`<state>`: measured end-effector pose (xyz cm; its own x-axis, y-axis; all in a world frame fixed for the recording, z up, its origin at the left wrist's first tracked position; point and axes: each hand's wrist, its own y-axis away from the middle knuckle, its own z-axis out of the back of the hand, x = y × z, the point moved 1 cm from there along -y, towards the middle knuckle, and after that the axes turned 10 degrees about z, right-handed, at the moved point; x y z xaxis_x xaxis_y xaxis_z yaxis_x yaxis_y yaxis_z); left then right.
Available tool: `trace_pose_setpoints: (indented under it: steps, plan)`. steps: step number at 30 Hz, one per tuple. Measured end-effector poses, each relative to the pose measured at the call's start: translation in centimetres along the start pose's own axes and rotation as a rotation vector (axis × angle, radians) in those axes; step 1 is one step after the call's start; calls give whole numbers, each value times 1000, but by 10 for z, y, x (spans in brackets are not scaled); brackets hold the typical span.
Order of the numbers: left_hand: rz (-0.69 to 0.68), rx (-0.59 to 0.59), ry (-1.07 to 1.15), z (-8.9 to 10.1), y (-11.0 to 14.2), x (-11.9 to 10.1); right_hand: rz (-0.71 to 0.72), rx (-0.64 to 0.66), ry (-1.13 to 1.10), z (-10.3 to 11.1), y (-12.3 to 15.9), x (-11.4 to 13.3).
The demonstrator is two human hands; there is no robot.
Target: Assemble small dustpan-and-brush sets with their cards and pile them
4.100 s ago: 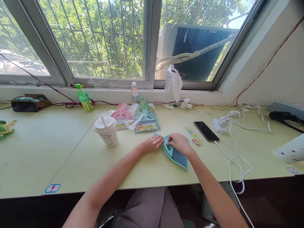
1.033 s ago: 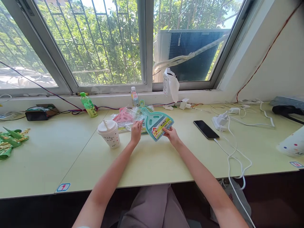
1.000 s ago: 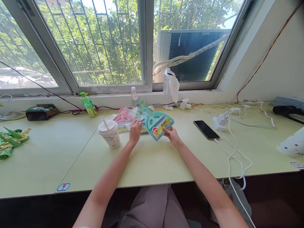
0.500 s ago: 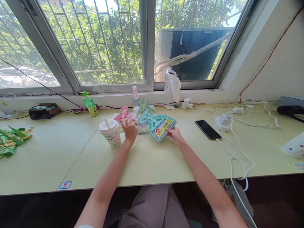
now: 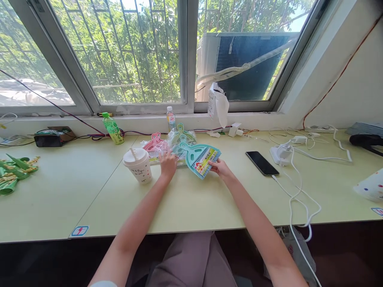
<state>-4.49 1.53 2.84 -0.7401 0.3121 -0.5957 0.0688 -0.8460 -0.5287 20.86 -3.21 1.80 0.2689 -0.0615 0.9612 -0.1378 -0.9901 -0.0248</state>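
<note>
One bench (image 5: 60,199), both ends cut off; one teal dustpan-and-brush set (image 5: 194,156), tilted above it, clamped at the lower right in my right hand (image 5: 220,168), itself partly hidden; one pink set (image 5: 155,139) and at least one green set (image 5: 181,131) beyond, count obscured by plastic wrapping (image 5: 173,138); my left hand (image 5: 168,164), apart from the right, at the wrapping, grip I cannot tell; one lidded cup (image 5: 139,169); two bottles (image 5: 113,129); one phone (image 5: 261,163)
</note>
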Motion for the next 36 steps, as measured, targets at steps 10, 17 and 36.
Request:
trace_pose_setpoints:
  steps: [10, 17, 36]
  plan:
    - [34, 38, -104, 1, -6, 9, -71, 78, 94, 17, -1, 7]
    - [131, -87, 36, 14, -8, 3, 17, -19, 93, 27, -6, 7]
    - [470, 244, 1169, 5, -3, -32, 183, 3, -174, -27, 13, -4]
